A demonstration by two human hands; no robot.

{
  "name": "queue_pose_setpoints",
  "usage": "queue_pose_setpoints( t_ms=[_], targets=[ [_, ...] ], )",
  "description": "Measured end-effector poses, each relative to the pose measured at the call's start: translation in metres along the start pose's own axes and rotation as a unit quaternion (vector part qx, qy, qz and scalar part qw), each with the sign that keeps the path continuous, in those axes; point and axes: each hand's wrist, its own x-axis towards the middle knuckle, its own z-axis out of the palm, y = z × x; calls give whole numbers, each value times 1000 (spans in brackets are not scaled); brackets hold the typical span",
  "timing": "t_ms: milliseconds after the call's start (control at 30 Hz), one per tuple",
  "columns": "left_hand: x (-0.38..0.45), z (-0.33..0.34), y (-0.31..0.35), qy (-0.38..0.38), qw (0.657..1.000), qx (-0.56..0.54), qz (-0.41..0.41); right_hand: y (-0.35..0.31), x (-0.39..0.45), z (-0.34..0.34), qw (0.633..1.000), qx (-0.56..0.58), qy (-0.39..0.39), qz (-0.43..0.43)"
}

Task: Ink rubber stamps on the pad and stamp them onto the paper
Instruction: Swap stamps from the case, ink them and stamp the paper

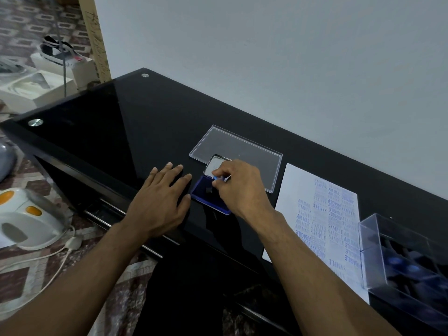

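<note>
A blue ink pad [204, 194] lies open on the black glass table [121, 122], its lid [214, 163] tilted up behind it. My right hand [238, 184] is shut on a small stamp with a blue handle [216, 178], held down over the pad. My left hand [161, 201] rests flat on the table just left of the pad, fingers spread, touching its edge. To the right lies the white paper [303, 190], covered with several blue prints such as SAMPLE, AIR MAIL and FRAGILE.
A clear plastic lid [232, 144] lies flat behind the pad. A clear box [378, 238] holding several dark stamps with blue handles stands at the right on the paper's corner. A white wall runs behind the table. On the floor at left are a white appliance [26, 217] and its cord.
</note>
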Motion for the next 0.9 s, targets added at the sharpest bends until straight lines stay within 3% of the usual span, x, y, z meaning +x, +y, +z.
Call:
queue_pose_setpoints(
  t_ms=[400,900],
  targets=[
    [33,-7,69,26,997,-33,66,48,-29,-46,985,87,145,42],
    [84,27,184,-15,985,-69,156,140,-46,-110,963,37,212,160]
  ],
)
